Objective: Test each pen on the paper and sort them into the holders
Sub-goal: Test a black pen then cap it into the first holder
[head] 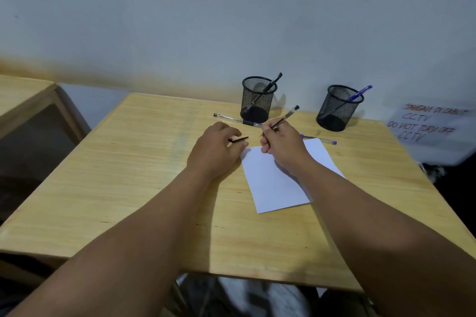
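Observation:
My right hand (pixel 282 147) grips an uncapped black pen (pixel 287 115), tip down near the far left corner of the white paper (pixel 278 183). My left hand (pixel 216 152) pinches the black pen cap (pixel 238 139) beside that corner. Two black mesh holders stand at the back of the table: the left holder (pixel 257 100) has one black pen in it, the right holder (pixel 338 108) one blue pen. A capped black pen (pixel 231 119) lies in front of the left holder. A blue pen (pixel 322 139) lies behind the paper.
The wooden table (pixel 128 175) stands against a pale wall. A second wooden table (pixel 23 92) is at the far left. A handwritten CCTV notice (pixel 427 123) is at the right, beyond the table edge.

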